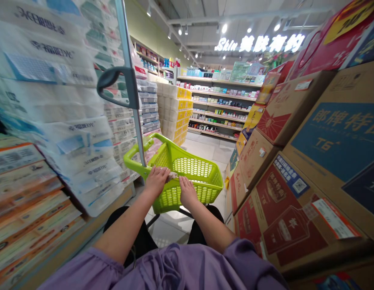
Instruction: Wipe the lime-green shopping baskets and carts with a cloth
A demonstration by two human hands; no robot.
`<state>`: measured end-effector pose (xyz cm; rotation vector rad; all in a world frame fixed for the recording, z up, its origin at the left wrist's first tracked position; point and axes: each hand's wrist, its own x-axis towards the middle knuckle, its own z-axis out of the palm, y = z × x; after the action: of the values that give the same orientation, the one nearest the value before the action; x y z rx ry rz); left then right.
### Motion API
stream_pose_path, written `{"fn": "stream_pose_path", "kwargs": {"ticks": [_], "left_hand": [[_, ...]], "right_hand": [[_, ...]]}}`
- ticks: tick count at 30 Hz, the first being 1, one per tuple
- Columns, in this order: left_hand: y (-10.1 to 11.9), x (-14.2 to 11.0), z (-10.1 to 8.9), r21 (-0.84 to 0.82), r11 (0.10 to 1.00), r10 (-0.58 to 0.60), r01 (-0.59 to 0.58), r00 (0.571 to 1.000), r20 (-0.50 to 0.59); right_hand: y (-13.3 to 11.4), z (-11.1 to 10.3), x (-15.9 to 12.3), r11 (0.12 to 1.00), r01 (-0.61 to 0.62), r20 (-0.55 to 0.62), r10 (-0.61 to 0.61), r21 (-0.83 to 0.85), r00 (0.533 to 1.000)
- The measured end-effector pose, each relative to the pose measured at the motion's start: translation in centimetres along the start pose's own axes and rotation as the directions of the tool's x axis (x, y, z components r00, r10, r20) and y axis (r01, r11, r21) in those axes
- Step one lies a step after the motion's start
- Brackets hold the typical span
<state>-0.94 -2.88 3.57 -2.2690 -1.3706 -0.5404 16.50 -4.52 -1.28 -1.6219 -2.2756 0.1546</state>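
Observation:
A lime-green plastic shopping basket (201, 169) stands on the floor in front of me, its grey pull handle (128, 80) raised up to the left. My left hand (156, 179) rests on the basket's near rim, fingers curled over something pale that I cannot make out. My right hand (187, 191) lies beside it on the same rim, fingers bent over the edge. Both forearms reach out from purple sleeves. The basket looks empty inside.
Wrapped tissue packs (69, 121) are stacked high on the left. Cardboard boxes (295, 161) with red and blue print are piled on the right. A narrow tiled aisle (205, 149) runs ahead to stocked shelves (223, 104) under a lit sign.

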Motion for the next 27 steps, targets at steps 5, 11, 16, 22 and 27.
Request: {"fn": "stream_pose_path", "kwargs": {"ticks": [5, 11, 16, 22, 27], "left_hand": [[-0.3, -0.6, -0.1, 0.005, 1.0, 0.029, -0.029, 0.999, -0.015], [-3.2, -0.4, -0.8, 0.031, 0.996, -0.077, 0.078, 0.996, -0.041], [-1.7, -0.6, -0.8, 0.059, 0.998, 0.002, -0.002, 1.0, 0.0], [-1.3, -0.2, -0.9, 0.067, 0.998, -0.023, 0.018, 0.997, 0.072], [-0.4, -0.2, -0.7, 0.076, 0.997, 0.013, -0.019, 0.997, 0.077]], "right_hand": [[-0.6, 0.2, 0.3, 1.0, -0.011, -0.002, 0.011, 0.029, 1.0], [-0.7, 0.1, 0.4, 1.0, -0.004, 0.002, 0.004, 0.031, 1.0], [-0.9, 0.4, 0.5, 0.999, -0.036, -0.025, 0.037, 0.027, 0.999], [-0.6, 0.3, 0.4, 1.0, -0.009, -0.013, 0.009, 0.022, 1.0], [-0.7, 0.3, 0.2, 1.0, -0.024, -0.033, 0.024, 0.02, 0.999]]}}
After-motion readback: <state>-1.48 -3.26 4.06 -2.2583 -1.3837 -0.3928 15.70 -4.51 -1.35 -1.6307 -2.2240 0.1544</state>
